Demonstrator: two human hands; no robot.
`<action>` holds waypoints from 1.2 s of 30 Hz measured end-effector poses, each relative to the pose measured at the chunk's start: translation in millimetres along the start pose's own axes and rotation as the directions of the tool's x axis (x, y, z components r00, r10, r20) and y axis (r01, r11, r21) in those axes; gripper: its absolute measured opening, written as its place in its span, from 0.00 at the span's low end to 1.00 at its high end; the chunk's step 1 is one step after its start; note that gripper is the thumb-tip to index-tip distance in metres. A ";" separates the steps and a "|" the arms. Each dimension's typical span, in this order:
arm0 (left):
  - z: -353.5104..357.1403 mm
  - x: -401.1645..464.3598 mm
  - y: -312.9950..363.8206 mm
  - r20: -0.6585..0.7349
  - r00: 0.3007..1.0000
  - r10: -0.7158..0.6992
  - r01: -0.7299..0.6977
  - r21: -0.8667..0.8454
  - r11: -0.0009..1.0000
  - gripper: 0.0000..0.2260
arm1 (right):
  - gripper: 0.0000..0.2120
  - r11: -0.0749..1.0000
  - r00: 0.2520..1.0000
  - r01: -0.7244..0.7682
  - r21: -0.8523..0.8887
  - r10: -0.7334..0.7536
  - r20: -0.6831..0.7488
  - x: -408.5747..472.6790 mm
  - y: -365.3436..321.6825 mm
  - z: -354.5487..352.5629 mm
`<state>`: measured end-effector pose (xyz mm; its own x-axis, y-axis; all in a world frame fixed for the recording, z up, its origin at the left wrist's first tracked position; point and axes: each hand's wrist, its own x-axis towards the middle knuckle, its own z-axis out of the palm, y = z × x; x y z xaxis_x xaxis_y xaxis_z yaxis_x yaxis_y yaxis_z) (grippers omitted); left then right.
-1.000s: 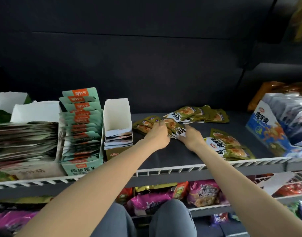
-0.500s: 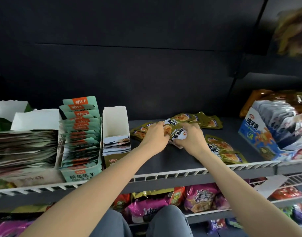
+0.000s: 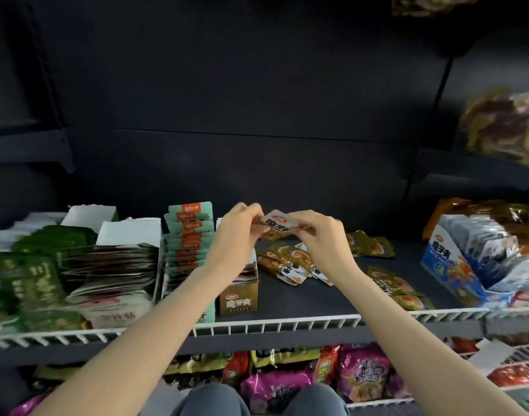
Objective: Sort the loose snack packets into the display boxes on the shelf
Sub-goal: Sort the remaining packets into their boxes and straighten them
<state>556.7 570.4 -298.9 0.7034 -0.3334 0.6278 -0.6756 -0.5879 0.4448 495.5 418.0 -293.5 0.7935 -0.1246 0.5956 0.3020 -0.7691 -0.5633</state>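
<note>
Holding one snack packet point(image 3: 277, 225) between them, the left hand point(image 3: 237, 232) and right hand point(image 3: 317, 235) pinch its ends above the shelf point(image 3: 317, 298). Three loose heaps of packets lie on it: at five o'clock of the hands point(image 3: 290, 262), at three point(image 3: 371, 244) and at four point(image 3: 398, 291). One brown display box point(image 3: 238, 298) stands at seven o'clock. Half a second ago both hands were lower, at the heap.

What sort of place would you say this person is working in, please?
Most likely a shop's snack aisle: a wire-edged shelf holds display boxes of packets, loose snack packets lie beside them, and more bagged snacks fill the shelf below.
</note>
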 end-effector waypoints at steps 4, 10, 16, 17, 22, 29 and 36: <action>-21.1 -8.7 -19.7 -0.029 0.998 -0.064 0.066 0.062 0.996 0.04 | 0.14 0.999 0.996 0.053 0.013 -0.053 0.065 5.0 -18.3 22.9; -42.2 -26.0 -33.9 -0.033 0.998 -0.044 0.048 0.123 0.991 0.05 | 0.15 0.995 0.973 0.069 -0.075 -0.051 0.227 8.0 -20.7 57.5; -43.5 -33.0 -40.5 0.117 0.992 0.050 -0.085 0.314 0.946 0.06 | 0.13 0.986 0.958 0.046 -0.158 0.001 0.286 5.4 -11.6 74.0; -42.1 -33.1 -42.1 0.127 0.991 0.036 -0.079 0.355 0.931 0.06 | 0.11 0.988 0.970 0.032 -0.150 0.006 0.243 4.1 -9.6 74.6; -24.6 -28.4 -43.7 0.244 0.970 0.015 -0.146 0.530 0.835 0.08 | 0.10 0.976 0.954 -0.006 -0.219 0.071 0.291 2.5 5.4 76.1; 10.0 -14.3 -15.6 0.324 0.944 0.064 -0.191 0.379 0.905 0.11 | 0.11 0.982 0.981 -0.154 -0.108 0.165 0.104 -3.2 38.3 54.8; 89.2 -0.9 18.3 0.440 0.897 -0.050 -0.009 0.133 0.991 0.15 | 0.18 0.850 0.862 -0.452 -0.269 0.494 0.114 -6.9 117.6 29.6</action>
<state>563.4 494.2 -348.3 0.7619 -0.5934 0.2596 -0.6469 -0.6775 0.3501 541.2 347.0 -380.8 0.8933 -0.4161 0.1700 -0.2441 -0.7666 -0.5939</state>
